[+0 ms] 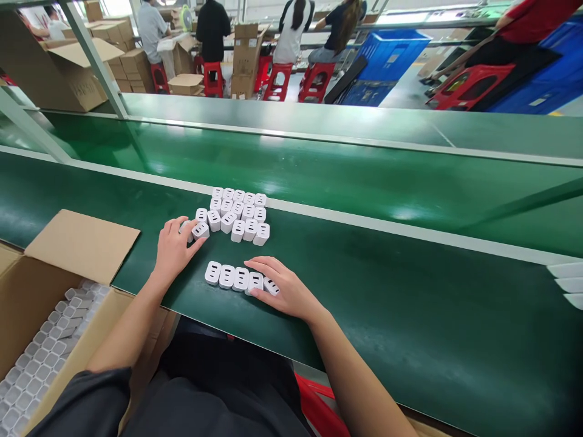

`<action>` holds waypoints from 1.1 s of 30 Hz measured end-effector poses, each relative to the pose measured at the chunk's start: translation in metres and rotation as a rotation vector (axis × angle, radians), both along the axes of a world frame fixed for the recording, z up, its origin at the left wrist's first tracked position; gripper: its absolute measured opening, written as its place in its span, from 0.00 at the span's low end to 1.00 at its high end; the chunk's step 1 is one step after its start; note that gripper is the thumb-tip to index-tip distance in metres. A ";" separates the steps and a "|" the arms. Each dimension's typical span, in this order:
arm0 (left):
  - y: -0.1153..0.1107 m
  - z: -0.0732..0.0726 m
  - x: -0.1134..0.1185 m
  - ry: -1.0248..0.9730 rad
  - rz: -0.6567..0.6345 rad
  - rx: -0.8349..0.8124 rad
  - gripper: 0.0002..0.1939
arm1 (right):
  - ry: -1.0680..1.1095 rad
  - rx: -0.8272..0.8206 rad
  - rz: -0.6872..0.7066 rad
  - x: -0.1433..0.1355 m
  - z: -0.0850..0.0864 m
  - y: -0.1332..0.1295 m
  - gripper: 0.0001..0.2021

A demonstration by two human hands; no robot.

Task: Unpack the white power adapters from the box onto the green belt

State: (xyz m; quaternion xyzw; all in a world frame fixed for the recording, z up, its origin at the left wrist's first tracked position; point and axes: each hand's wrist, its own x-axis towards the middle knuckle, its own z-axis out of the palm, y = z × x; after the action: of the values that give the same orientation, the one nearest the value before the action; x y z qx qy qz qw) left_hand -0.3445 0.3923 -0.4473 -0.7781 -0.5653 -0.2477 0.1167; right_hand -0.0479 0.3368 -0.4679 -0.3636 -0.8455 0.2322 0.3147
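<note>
Front row (226,277): five white blocks are set side by side on the green work surface (387,285), slotted faces upward; the line is presumably kept so that every face can be seen.
Right hand (286,291): placed over the row's right end, thumb to the near side, fingers to the far side, apparently to keep the end blocks aligned; whether they are gripped cannot be told.
Rear cluster (237,209): more such blocks are stood beyond the row, less evenly arranged.
Left hand (175,246): curved about two blocks at the cluster's left end, beyond the row; firmness of hold cannot be told.
Block finish: smooth, apparently plastic; corners rounded, slots dark.
Open carton (27,309): brown cardboard, sited left of the row; pale, rounded pieces (40,352) are packed inside in close ranks.
</note>
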 end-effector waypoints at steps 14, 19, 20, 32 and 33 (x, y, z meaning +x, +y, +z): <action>-0.006 0.025 -0.042 -0.225 -0.397 -0.532 0.19 | -0.022 -0.017 -0.001 0.001 0.001 0.000 0.22; -0.015 0.036 -0.045 -0.242 -0.576 -0.701 0.24 | -0.035 -0.025 0.024 0.002 0.000 0.000 0.23; -0.017 0.037 -0.043 -0.255 -0.601 -0.742 0.23 | -0.040 -0.032 0.025 0.002 0.000 0.000 0.23; -0.031 0.042 -0.028 -0.463 -0.591 -0.811 0.19 | -0.084 -0.083 0.050 0.002 0.004 0.000 0.28; -0.035 0.042 -0.022 -0.336 -0.541 -0.758 0.26 | -0.091 -0.089 0.055 0.003 0.004 -0.001 0.29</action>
State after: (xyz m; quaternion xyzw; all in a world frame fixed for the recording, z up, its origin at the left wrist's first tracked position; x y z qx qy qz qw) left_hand -0.3662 0.3575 -0.4056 -0.8340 -0.4043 -0.1680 -0.3358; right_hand -0.0453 0.3363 -0.4638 -0.3641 -0.8574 0.2612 0.2532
